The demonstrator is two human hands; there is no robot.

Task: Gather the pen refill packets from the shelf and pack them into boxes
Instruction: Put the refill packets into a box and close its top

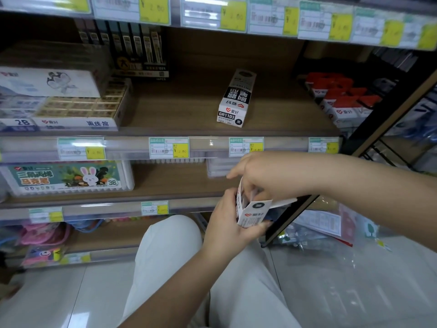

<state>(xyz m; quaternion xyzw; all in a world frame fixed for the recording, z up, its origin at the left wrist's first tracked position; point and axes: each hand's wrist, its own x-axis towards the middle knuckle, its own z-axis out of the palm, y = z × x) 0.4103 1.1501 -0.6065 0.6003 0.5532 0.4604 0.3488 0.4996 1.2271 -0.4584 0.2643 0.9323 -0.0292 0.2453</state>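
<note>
My left hand grips a small white refill box from below, its top flap open toward the right. My right hand reaches down into the box's mouth with curled fingers; what they pinch is hidden inside. A second refill box, white and black and marked GR1103, lies flat and closed on the wooden middle shelf. Red-topped refill boxes are stacked at the shelf's right end.
Eraser boxes and a black pencil-lead display fill the shelf's left and back. A marker case sits one shelf lower. Clear plastic bags lie on the floor at right. My knee is below the hands.
</note>
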